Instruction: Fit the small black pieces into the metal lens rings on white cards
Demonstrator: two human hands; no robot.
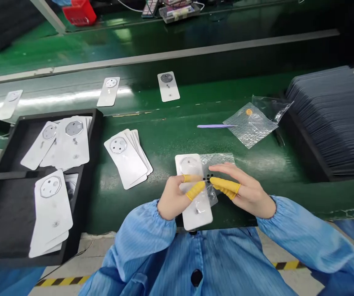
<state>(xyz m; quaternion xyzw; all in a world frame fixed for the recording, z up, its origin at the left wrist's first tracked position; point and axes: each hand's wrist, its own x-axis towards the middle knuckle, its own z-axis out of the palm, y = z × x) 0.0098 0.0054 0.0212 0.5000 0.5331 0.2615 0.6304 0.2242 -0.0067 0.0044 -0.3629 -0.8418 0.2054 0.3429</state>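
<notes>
Left hand's yellow-capped thumb and finger sit close together beside some tiny black dots on clear film; right hand's fingers are a bit spread over it. Can't tell if either's actually pinching. White panel is partly under the left hand and film, its near end at the bench's front edge. Green surface shows leftward to the panel stack. Markings too small to read. Long axis runs away from the person, disc end far.
</notes>
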